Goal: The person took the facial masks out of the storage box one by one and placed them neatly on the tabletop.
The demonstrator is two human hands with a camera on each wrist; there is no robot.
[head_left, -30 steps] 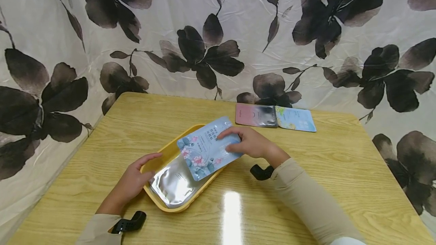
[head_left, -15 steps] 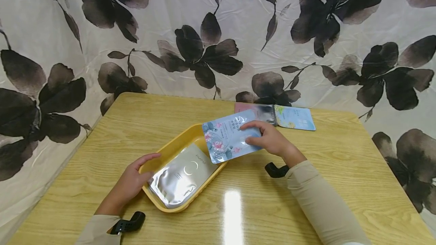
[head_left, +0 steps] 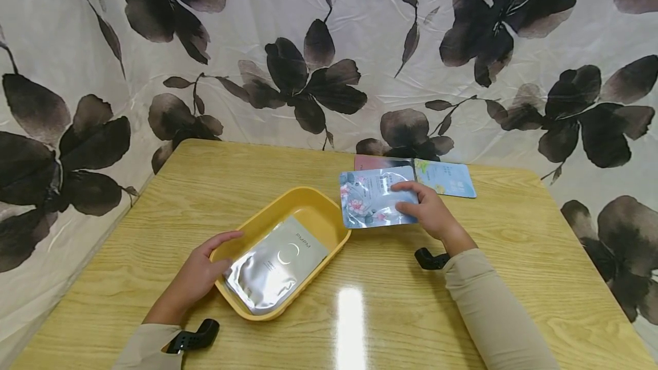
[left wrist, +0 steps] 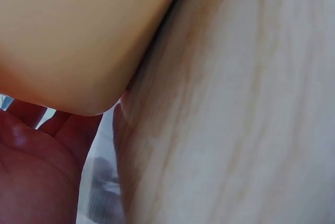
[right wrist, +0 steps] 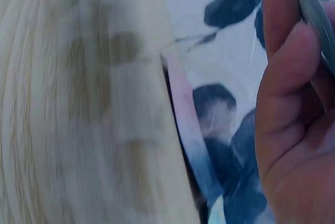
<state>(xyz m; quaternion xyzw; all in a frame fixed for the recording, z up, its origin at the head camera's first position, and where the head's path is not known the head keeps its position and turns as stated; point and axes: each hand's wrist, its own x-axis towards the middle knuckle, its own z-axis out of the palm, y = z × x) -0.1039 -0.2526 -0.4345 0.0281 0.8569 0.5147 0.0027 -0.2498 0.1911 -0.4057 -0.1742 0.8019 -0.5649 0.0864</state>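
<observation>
My right hand (head_left: 434, 216) pinches a light blue face mask packet (head_left: 370, 196) with pink flowers printed on it. It holds the packet above the table, off the far right end of a yellow plastic basket (head_left: 305, 201). In the right wrist view, only the edge of this packet (right wrist: 314, 12) shows, between the thumb and fingers. My left hand (head_left: 192, 281) grips the basket's near left end, with the thumb over the rim. The left wrist view shows the basket's outer wall (left wrist: 94, 35) against the fingers. Inside the basket lies a silver and pale green face mask packet (head_left: 280, 261) marked PMPM.
Along the back edge of the wooden table (head_left: 247, 170) lie a pink and dark grey packet (head_left: 372, 161), partly covered in the head view by the held one, and a blue packet with yellow flowers (head_left: 447, 179). A floral cloth (head_left: 221, 33) hangs behind.
My right hand has lifted the blue packet from over the basket and carried it right and back, toward the pink packet. The silver packet is now uncovered. My left hand has stayed in place.
</observation>
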